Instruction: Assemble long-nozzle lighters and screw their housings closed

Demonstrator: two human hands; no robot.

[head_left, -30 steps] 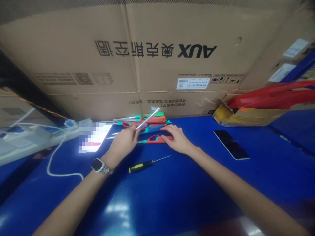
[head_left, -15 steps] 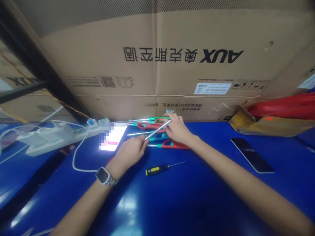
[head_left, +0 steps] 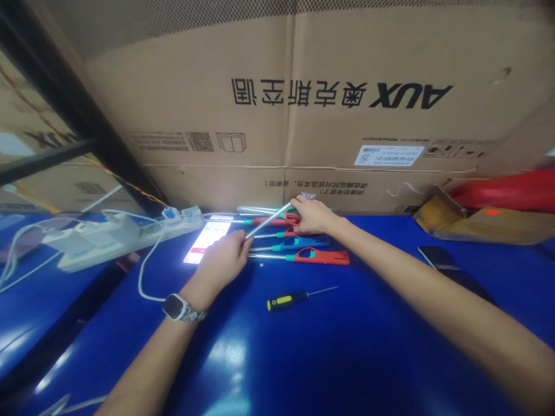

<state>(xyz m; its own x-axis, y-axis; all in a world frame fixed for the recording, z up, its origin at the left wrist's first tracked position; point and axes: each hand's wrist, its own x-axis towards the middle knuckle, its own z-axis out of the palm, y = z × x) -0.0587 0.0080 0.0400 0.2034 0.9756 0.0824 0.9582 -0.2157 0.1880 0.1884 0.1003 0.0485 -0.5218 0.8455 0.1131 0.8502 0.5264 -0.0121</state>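
My left hand (head_left: 223,260), with a watch on the wrist, is closed around the lower end of a long-necked lighter; a bit of red shows below the palm. The lighter's silver tube (head_left: 269,221) slants up to the right. At its far end the fingers of my right hand (head_left: 313,214) are pinched on the tip. Beneath my right hand several long-necked lighters lie side by side, tubes pointing left, among them a red one (head_left: 323,257) and a blue one (head_left: 299,243). Nearer me rests a black and yellow screwdriver (head_left: 288,300).
A lit phone (head_left: 202,242) lies left of my left hand, near a white power strip (head_left: 143,234) with plugs and cables. On the right are a dark phone (head_left: 451,268) and an open carton (head_left: 481,225) with red material. A large cardboard box (head_left: 260,127) stands behind.
My right hand's fingers have drawn together at the tube's tip, uncovering more of the lighters below. A tiny pale bit now shows on the table. The whole view has shifted slightly.
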